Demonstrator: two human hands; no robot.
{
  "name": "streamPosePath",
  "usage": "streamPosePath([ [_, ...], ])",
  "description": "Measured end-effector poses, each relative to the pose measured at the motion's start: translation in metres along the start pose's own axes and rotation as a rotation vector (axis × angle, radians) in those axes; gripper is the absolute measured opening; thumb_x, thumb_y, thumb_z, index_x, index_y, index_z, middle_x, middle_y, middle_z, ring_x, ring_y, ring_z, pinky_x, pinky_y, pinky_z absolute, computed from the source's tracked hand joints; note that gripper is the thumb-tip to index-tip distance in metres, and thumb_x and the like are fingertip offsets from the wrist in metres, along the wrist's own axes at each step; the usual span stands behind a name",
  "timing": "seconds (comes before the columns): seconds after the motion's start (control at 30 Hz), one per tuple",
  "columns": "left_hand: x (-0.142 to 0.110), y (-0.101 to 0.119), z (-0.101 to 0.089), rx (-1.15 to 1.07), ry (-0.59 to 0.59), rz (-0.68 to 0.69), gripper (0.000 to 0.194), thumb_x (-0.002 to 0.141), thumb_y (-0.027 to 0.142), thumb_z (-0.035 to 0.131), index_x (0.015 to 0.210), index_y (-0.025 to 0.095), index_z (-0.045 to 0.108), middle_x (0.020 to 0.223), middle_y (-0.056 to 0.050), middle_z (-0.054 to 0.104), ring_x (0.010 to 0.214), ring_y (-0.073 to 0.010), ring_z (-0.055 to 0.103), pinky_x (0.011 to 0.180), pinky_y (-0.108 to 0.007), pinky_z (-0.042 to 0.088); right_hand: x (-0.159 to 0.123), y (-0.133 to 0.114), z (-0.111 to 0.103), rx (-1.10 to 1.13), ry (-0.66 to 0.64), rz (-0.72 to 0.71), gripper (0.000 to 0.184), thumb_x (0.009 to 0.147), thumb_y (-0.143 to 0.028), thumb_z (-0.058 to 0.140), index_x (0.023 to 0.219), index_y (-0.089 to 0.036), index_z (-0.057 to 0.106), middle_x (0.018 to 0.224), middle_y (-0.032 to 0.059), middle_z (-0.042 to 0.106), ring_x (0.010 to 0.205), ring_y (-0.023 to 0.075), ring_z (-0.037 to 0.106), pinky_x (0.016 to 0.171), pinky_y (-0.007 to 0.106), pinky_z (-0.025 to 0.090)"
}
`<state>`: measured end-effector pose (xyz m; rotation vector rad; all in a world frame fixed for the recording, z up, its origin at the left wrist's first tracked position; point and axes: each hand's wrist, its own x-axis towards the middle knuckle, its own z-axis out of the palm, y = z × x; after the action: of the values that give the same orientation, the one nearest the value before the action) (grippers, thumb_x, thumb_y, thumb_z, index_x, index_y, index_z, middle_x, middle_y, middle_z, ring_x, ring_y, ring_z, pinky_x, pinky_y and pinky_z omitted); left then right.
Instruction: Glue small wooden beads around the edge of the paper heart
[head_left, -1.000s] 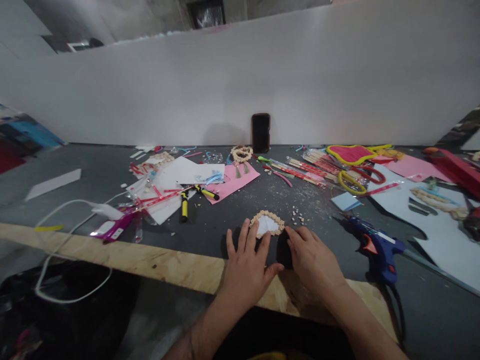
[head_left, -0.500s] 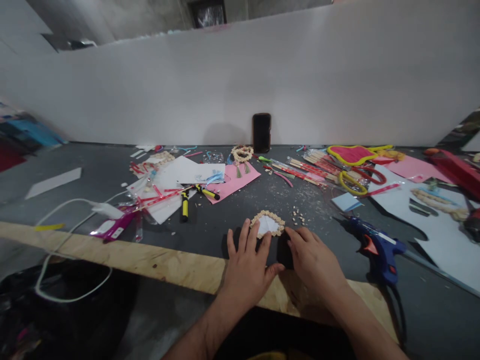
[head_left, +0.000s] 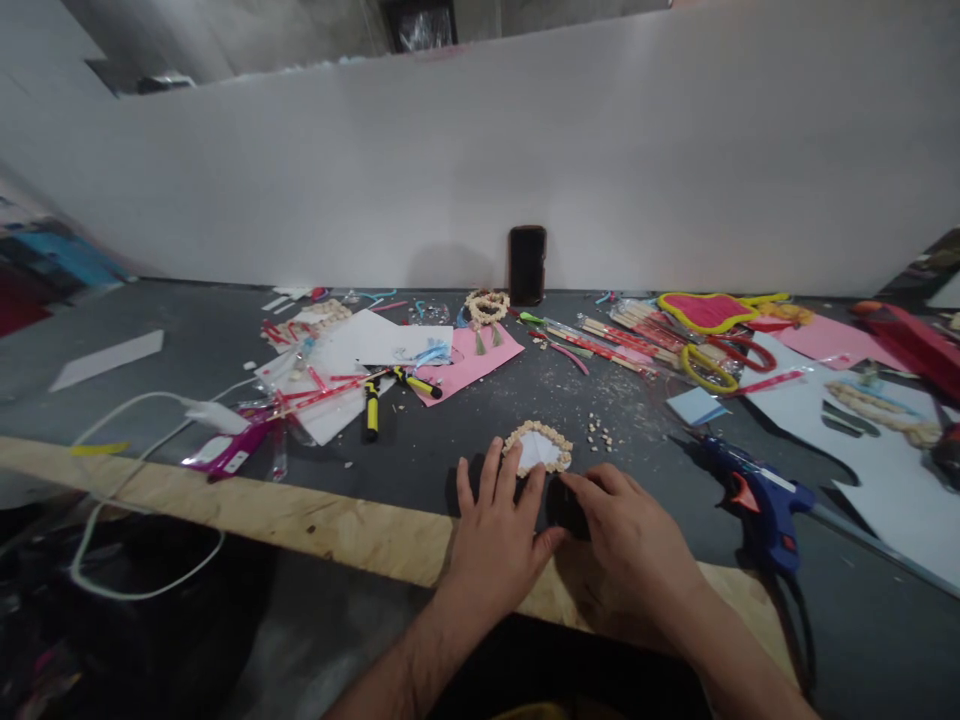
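Now the left hand spreads wide, touching the bumpy-rimmed oval; the right hand curls close, grip unclear.

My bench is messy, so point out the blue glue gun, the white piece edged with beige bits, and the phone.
Blue glue gun [head_left: 772, 506], head view: on its body.
White piece edged with beige bits [head_left: 534, 449], head view: white middle.
Phone [head_left: 527, 265], head view: dark front.
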<state>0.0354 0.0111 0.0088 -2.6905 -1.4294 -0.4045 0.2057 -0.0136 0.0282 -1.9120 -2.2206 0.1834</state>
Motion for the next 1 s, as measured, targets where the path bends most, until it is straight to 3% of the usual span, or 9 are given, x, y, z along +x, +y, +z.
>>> streamPosePath([
  [0.17, 0.0, 0.0, 0.0, -0.008, -0.017, -0.004, 0.057, 0.088, 0.059, 0.037, 0.133, 0.024, 0.044, 0.148, -0.013, 0.032, 0.139, -0.0341, 0.017, 0.104, -0.065, 0.021, 0.001, -0.004, 0.001, -0.059, -0.04, 0.028, 0.044, 0.079, -0.01, 0.049, 0.12, -0.023, 0.059, 0.104, 0.0091, 0.061, 0.091, 0.0208, 0.058, 0.079, 0.031, 0.045],
  [0.53, 0.0, 0.0, -0.001, -0.025, -0.002, -0.003, 0.058, 0.089, 0.06, 0.034, 0.132, 0.024, 0.046, 0.147, -0.013, 0.034, 0.138, -0.0343, 0.019, 0.104, -0.064, 0.021, 0.002, -0.004, 0.004, -0.08, 0.003, 0.031, 0.042, 0.081, -0.008, 0.047, 0.119, -0.022, 0.059, 0.104, 0.0095, 0.063, 0.089, 0.0196, 0.06, 0.076, 0.029, 0.046],
  [0.73, 0.0, -0.001, 0.001, -0.011, 0.005, 0.0, 0.058, 0.089, 0.059, 0.035, 0.133, 0.023, 0.045, 0.147, -0.014, 0.033, 0.138, -0.0353, 0.018, 0.103, -0.065, 0.021, 0.006, 0.009, 0.001, 0.053, 0.051, 0.039, 0.038, 0.087, -0.01, 0.037, 0.117, -0.02, 0.059, 0.106, 0.0084, 0.062, 0.09, 0.0165, 0.06, 0.079, 0.026, 0.047],
  [1.0, 0.0, -0.001, 0.002, -0.021, 0.004, 0.011, 0.057, 0.09, 0.057, 0.036, 0.133, 0.022, 0.045, 0.147, -0.015, 0.032, 0.138, -0.0359, 0.018, 0.103, -0.066, 0.02, 0.026, 0.02, 0.004, -0.047, 0.005, 0.093, 0.04, 0.086, -0.007, 0.036, 0.12, -0.014, 0.056, 0.103, 0.0116, 0.063, 0.09, 0.0178, 0.063, 0.077, 0.026, 0.047],
])
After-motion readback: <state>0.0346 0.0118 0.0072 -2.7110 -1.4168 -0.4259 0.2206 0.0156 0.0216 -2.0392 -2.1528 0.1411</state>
